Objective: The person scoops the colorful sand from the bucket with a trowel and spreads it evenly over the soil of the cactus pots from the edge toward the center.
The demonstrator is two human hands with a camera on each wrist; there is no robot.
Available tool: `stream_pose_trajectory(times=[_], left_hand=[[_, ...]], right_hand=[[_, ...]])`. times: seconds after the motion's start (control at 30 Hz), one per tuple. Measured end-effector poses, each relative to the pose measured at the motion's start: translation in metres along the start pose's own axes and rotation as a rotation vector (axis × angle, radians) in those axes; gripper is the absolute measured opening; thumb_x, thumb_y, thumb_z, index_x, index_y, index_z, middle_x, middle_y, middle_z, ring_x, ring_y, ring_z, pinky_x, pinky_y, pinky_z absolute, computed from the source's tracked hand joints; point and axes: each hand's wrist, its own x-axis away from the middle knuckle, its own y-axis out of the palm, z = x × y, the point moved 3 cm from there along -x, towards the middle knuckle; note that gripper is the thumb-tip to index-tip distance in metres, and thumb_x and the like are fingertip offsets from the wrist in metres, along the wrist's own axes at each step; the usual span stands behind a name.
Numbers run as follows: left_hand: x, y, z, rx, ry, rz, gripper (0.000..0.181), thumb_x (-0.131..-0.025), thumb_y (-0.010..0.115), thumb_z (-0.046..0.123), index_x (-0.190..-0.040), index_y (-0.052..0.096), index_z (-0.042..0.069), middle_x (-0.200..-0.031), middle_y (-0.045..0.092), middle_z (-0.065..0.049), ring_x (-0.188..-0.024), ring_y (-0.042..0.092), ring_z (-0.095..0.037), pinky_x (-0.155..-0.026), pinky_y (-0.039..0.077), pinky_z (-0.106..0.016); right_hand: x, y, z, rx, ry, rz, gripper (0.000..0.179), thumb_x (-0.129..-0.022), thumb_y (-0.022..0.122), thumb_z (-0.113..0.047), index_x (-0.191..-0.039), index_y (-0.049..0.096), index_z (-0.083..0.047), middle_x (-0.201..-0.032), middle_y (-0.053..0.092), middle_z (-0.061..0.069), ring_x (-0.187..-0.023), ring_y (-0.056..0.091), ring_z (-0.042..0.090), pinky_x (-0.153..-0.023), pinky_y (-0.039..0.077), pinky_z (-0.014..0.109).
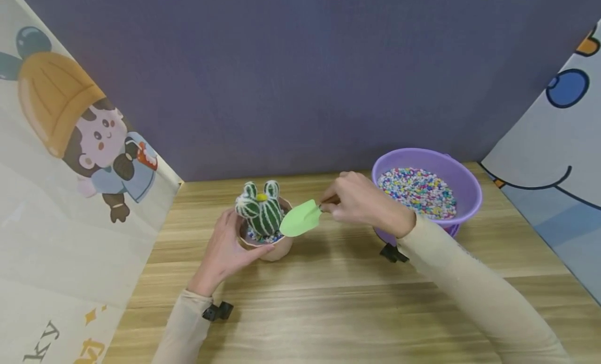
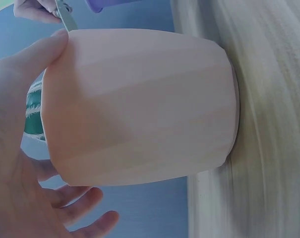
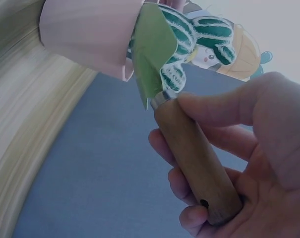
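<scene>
A green toy cactus (image 1: 266, 219) with white fuzzy stripes stands in a pale pink flower pot (image 1: 277, 251) on the table. Small coloured beads (image 1: 264, 237) lie round its base. My left hand (image 1: 224, 249) holds the pot by its rim, thumb at the near side and fingers round the far left side. With my right hand (image 1: 359, 201) I grip the wooden handle (image 3: 194, 158) of a small trowel (image 1: 300, 219). Its light green blade reaches the pot's right rim, tilted down towards the cactus. Whether beads lie on the blade cannot be seen.
A purple bucket (image 1: 471, 197) with many coloured beads (image 1: 418, 192) stands at the right, behind my right forearm. A dark blue-grey panel (image 1: 300, 82) closes off the back of the wooden table (image 1: 300, 312). Boards with cartoon prints flank both sides.
</scene>
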Motion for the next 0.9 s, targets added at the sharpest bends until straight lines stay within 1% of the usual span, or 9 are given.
stream_pose_trajectory(times=[0.17, 0.27, 0.4, 0.5, 0.63, 0.73, 0.8, 0.9], left_hand=[[0.0, 0.001, -0.002, 0.022, 0.017, 0.02, 0.121, -0.072, 0.092, 0.063, -0.163, 0.035, 0.007, -0.159, 0.047, -0.02, -0.145, 0.047, -0.04, -0.121, 0.042, -0.063], [0.0, -0.001, -0.003, 0.08, 0.051, 0.041, 0.112, -0.073, 0.095, 0.054, -0.16, 0.04, 0.008, -0.157, 0.051, -0.018, -0.144, 0.049, -0.038, -0.121, 0.041, -0.063], [0.001, -0.008, -0.003, 0.158, 0.086, 0.092, 0.105, -0.072, 0.099, 0.04, -0.157, 0.044, 0.011, -0.154, 0.053, -0.015, -0.142, 0.05, -0.037, -0.114, 0.046, -0.062], [0.001, -0.016, 0.0, 0.171, 0.096, 0.149, 0.106, -0.071, 0.099, 0.034, -0.158, 0.043, 0.01, -0.155, 0.052, -0.017, -0.139, 0.05, -0.038, -0.106, 0.049, -0.06], [-0.001, -0.026, 0.007, 0.199, 0.137, 0.243, 0.106, -0.07, 0.098, 0.027, -0.159, 0.043, 0.006, -0.155, 0.052, -0.019, -0.139, 0.051, -0.037, -0.105, 0.049, -0.052], [-0.001, -0.034, 0.015, 0.241, 0.201, 0.331, 0.104, -0.068, 0.098, 0.02, -0.157, 0.046, 0.005, -0.154, 0.054, -0.019, -0.137, 0.053, -0.034, -0.105, 0.05, -0.039], [0.0, -0.04, 0.023, 0.268, 0.254, 0.388, 0.101, -0.067, 0.097, 0.019, -0.155, 0.049, 0.005, -0.153, 0.055, -0.018, -0.136, 0.053, -0.03, -0.104, 0.05, -0.032], [0.002, -0.048, 0.036, 0.309, 0.338, 0.461, 0.094, -0.07, 0.095, 0.023, -0.152, 0.053, 0.004, -0.152, 0.057, -0.017, -0.137, 0.054, -0.023, -0.103, 0.051, -0.029]], right_hand=[[0.002, 0.0, 0.006, -0.028, 0.01, 0.0, 0.013, -0.09, 0.082, -0.019, -0.102, 0.087, -0.017, -0.092, 0.084, -0.003, -0.075, 0.065, 0.013, -0.077, 0.054, 0.04], [0.003, 0.002, 0.011, -0.042, 0.015, 0.009, 0.013, -0.09, 0.082, -0.02, -0.102, 0.087, -0.018, -0.094, 0.084, -0.003, -0.077, 0.069, 0.013, -0.077, 0.056, 0.039], [0.006, 0.003, 0.018, -0.062, 0.018, 0.024, 0.013, -0.091, 0.082, -0.021, -0.103, 0.087, -0.017, -0.097, 0.084, -0.001, -0.075, 0.072, 0.011, -0.073, 0.061, 0.037], [0.009, 0.002, 0.022, -0.083, 0.031, 0.027, 0.013, -0.092, 0.082, -0.02, -0.103, 0.087, -0.016, -0.098, 0.084, 0.001, -0.071, 0.072, 0.009, -0.067, 0.061, 0.034], [0.014, -0.001, 0.027, -0.098, 0.057, 0.043, 0.013, -0.093, 0.081, -0.018, -0.104, 0.087, -0.016, -0.099, 0.084, 0.002, -0.07, 0.07, 0.008, -0.067, 0.058, 0.033], [0.018, -0.005, 0.029, -0.11, 0.077, 0.065, 0.013, -0.093, 0.08, -0.018, -0.104, 0.087, -0.017, -0.1, 0.084, 0.001, -0.073, 0.069, 0.01, -0.071, 0.055, 0.035], [0.021, -0.008, 0.031, -0.123, 0.093, 0.084, 0.013, -0.093, 0.08, -0.019, -0.104, 0.087, -0.018, -0.1, 0.084, 0.0, -0.077, 0.069, 0.013, -0.075, 0.053, 0.037], [0.026, -0.013, 0.036, -0.145, 0.115, 0.117, 0.013, -0.094, 0.08, -0.018, -0.105, 0.087, -0.017, -0.101, 0.084, 0.0, -0.082, 0.072, 0.015, -0.09, 0.052, 0.041]])
